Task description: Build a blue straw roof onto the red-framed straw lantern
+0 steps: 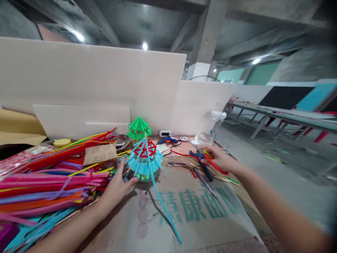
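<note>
The scene was lit evenly and fairly brightly by round ceiling lamps (145, 46), whose glare was blown out to white spots. Soft, short shadows were cast on the cardboard sheet (200, 218) beneath the blue pipe-cleaner model (145, 160). Strong wide-angle distortion was seen: the white boards (92, 77) and the ceiling beams were bent toward the edges. The right forearm at the lower right corner was smeared by blur, and the picture's corners were darkened slightly.

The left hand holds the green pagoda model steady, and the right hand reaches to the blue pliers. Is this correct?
Not quite. In the head view the left hand steadies the light blue pagoda model; the green one stands untouched behind. The right hand does reach the blue pliers.
</note>
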The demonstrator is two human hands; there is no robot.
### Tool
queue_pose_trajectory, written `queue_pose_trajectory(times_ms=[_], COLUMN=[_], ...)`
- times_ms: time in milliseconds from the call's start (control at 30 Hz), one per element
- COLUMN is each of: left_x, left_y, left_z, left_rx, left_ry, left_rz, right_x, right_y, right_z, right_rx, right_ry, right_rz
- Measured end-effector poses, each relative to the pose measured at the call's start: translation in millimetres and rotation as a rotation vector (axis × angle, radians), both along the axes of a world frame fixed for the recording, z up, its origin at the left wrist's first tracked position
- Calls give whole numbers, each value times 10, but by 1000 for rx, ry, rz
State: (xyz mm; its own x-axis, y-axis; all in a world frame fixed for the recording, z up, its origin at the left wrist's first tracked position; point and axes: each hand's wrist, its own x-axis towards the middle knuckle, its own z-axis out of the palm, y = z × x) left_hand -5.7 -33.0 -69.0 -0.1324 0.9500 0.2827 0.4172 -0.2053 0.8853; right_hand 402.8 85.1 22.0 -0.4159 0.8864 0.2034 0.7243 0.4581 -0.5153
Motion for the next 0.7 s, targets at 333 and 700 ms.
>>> queue_pose_trajectory(times_ms=[333, 700], left_x=[11, 18], left_y=[241, 286], left_z=[-210, -192], left_rx=[108, 292], left_ry=[191, 497], left_rz=[-112, -74], right_x=[-361, -1224], right_y=[-565, 1173], right_z=[-235, 123], right_rx=[-55, 40], right_ry=[-499, -268], right_rz=[57, -194])
